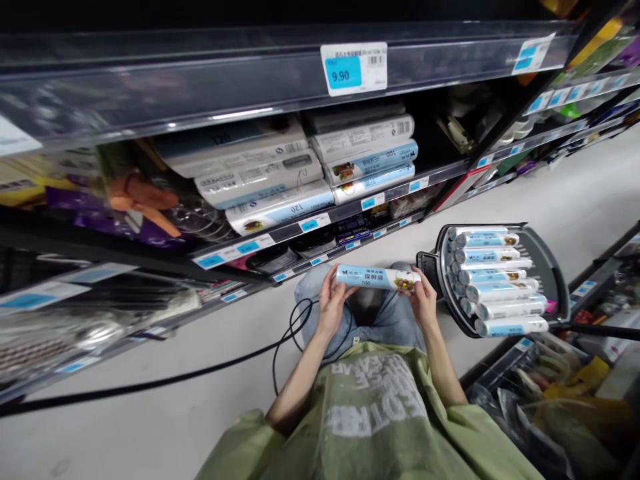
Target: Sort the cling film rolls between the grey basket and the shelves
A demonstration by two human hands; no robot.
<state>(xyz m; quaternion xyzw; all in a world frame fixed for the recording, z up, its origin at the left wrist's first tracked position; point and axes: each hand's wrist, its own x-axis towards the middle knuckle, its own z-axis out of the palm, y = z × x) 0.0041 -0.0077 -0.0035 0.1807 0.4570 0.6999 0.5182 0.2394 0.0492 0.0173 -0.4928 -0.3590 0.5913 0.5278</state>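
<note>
The shelving unit (200, 87) is the largest thing here, running along the far side of the aisle, with the pale floor (165, 433) at its foot. A grey basket (561, 287) stands on the floor to the right of the person's bent knees. White-and-blue rolls (503, 292) lie parallel in it, heaped against its left edge, an arrangement that probably keeps them from rolling about; its right wall shows bare.

On the middle shelf, two stacks sit side by side, their ends toward the front edge: a bulkier left stack (280, 212) and a slimmer right stack (375, 180). Lying flat in layers, they likely brace one another. A dark recess stretches from the slimmer stack toward the shelf's right upright, while the upper shelf's lip overhangs both and limits height.

Over the knees, short of the shelf's front edge, the left hand (331, 303) grasps one end of a single roll (375, 277) and the right hand (424, 297) grasps the other. This two-ended hold seems to keep it level, its printed face turned up. Floor shows between knees and basket; left of the knees, a black cable (100, 389) crosses the open floor.
</note>
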